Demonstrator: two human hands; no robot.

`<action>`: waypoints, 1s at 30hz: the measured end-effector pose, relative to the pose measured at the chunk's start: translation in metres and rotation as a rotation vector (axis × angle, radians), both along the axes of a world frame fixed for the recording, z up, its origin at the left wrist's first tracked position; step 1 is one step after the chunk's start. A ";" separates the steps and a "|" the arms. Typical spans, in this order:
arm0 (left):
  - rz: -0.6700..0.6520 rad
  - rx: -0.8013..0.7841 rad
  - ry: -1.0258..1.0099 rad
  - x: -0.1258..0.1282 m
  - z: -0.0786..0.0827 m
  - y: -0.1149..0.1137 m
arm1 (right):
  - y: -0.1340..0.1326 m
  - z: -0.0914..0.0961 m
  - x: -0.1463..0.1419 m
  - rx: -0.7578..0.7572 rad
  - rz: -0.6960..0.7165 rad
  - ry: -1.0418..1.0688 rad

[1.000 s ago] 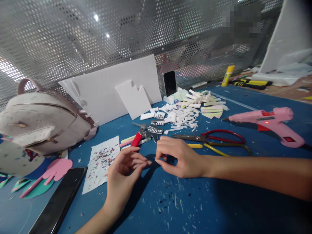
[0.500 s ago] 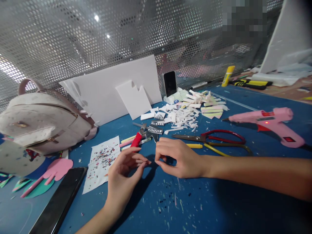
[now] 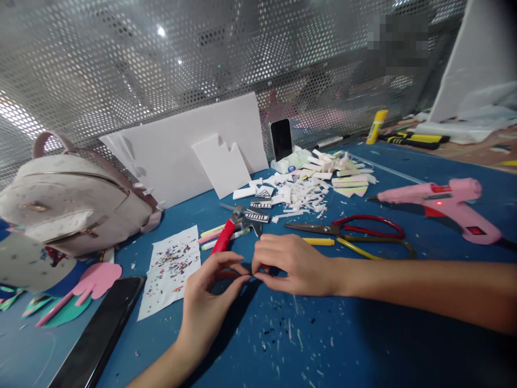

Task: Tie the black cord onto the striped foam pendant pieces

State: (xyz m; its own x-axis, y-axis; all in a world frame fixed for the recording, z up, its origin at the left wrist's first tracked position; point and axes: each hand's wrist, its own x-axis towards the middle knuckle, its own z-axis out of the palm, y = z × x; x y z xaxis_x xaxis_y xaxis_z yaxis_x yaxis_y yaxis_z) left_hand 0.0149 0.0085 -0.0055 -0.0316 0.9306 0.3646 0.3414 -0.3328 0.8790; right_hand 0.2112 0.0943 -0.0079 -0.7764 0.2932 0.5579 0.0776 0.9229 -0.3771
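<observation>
Head view: the work in hand looks like fine fingertip work, done just above the blue table [image 3: 242, 364], on the near side of the scissors [image 3: 336, 230] and off towards their blade tips. The left hand [image 3: 210, 296] is curled, thumb and forefinger drawn into a pinch; the right hand [image 3: 294, 267] makes the same pinch, its other fingers folded in, and the two pairs of tips meet or nearly meet. Any piece between them is too small to make out; if there is one, it sits at that meeting point. Dark bits [image 3: 267, 332] are scattered on the near side of the scissors, close to the right hand. Left of the scissors lie a red-handled cutter [image 3: 224, 236] and, farther left, a white sheet [image 3: 161, 280] strewn with coloured specks. Beyond their blades is a heap of white scraps [image 3: 309, 188]; to their right, a pink glue gun [image 3: 440, 195]. As I judge it, the next move calls for light, steady pressure and both wrists kept quiet
</observation>
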 end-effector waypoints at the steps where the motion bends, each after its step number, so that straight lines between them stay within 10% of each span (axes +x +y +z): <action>1: -0.003 0.005 0.006 0.000 0.000 0.000 | 0.000 0.000 0.000 -0.008 0.003 -0.003; 30: -0.185 -0.056 0.020 0.002 0.004 -0.002 | 0.005 0.001 -0.002 -0.164 -0.191 0.036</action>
State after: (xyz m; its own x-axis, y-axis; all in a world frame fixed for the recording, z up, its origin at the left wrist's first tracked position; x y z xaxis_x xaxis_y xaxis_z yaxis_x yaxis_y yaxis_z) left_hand 0.0169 0.0062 -0.0017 0.1489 0.9389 0.3104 0.2962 -0.3419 0.8919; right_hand 0.2093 0.0998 -0.0064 -0.6790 0.5214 0.5168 0.2286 0.8192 -0.5260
